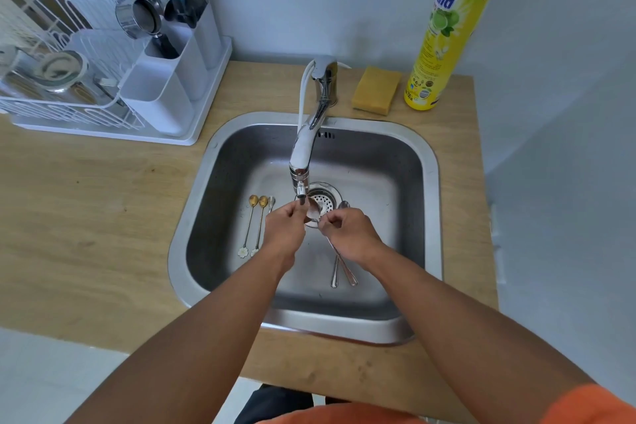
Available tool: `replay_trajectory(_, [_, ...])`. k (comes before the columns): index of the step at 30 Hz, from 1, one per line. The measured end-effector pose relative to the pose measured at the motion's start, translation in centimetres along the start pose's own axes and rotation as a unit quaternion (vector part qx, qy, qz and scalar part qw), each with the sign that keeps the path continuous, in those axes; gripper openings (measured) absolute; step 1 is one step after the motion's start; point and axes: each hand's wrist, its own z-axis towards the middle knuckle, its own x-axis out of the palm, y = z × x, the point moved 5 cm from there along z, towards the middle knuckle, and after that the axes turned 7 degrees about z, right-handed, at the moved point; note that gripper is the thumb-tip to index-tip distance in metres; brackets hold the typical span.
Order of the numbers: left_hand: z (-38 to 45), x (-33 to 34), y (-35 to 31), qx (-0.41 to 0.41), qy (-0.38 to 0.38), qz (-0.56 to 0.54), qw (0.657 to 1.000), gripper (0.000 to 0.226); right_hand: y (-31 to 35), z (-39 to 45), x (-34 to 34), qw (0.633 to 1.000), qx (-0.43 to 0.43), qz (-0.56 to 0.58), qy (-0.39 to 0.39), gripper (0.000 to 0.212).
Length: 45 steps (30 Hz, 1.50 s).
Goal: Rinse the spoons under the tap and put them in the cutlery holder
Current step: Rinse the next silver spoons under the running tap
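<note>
A silver spoon [312,214] is held bowl-up just under the tap nozzle [301,197], over the drain. My right hand [347,234] pinches it near the neck. My left hand [284,229] has its fingers curled round the left edge of the bowl. Two gold spoons [256,222] with flower ends and a small silver spoon [272,202] lie on the sink floor at the left. Two more silver spoons [339,272] lie crossed under my right hand. The white cutlery holder [192,48] stands on the drying rack at the back left with forks and spoons in it.
The steel sink [432,182] is set in a wooden counter [86,217]. A white dish rack [51,107] holds metal cups and a strainer. A yellow sponge [375,89] and a tall dish-soap bottle [444,38] stand behind the sink at the right.
</note>
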Motion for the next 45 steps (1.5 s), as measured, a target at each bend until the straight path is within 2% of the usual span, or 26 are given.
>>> replay_trajectory(5, [-0.1,-0.5,0.7,0.007,0.081,0.005,0.997,0.022,-0.5,-0.5,-0.5,1.000,-0.003,0.016,0.006,0.020])
replay_trajectory(8, [0.0,-1.0,0.7,0.013,0.081,0.009,0.997,0.013,-0.3,-0.8,-0.5,0.999,-0.019,0.012,0.023,0.018])
replay_trajectory(15, [0.2,-1.3,0.0,-0.066,0.056,-0.045,0.995,0.033,1.6,-1.2,-0.1,0.995,-0.081,-0.037,0.053,0.018])
replay_trajectory(21, [-0.6,-0.8,-0.8,-0.129,0.129,-0.080,0.980,0.029,2.3,-1.1,-0.5,0.992,-0.108,-0.063,0.031,0.017])
replay_trajectory(25, [-1.1,-0.5,-0.1,-0.109,0.165,-0.092,0.976,0.031,2.2,-0.9,-1.2,0.993,-0.109,-0.045,0.028,0.018])
replay_trajectory(29, [-1.1,-0.5,0.2,-0.080,0.161,-0.103,0.978,0.026,1.8,-1.0,-1.4,0.993,-0.108,-0.033,0.035,0.019])
replay_trajectory(32, [-1.1,-0.7,-0.3,-0.042,0.158,-0.068,0.984,0.028,1.9,-1.0,-1.2,0.992,-0.115,-0.023,0.045,0.018])
replay_trajectory(38, [-1.0,-1.2,-1.5,-0.001,0.220,-0.025,0.975,0.027,1.9,-1.0,-0.8,0.989,-0.121,0.030,0.080,0.018])
replay_trajectory(41, [-1.1,-1.3,-2.1,0.022,0.206,-0.030,0.978,0.038,1.6,-1.1,-0.5,0.990,-0.119,0.029,0.071,0.015])
replay_trajectory(45, [-0.9,-1.5,-2.0,0.025,0.137,-0.041,0.989,0.027,1.5,-1.6,0.0,0.992,-0.111,0.036,0.055,0.015])
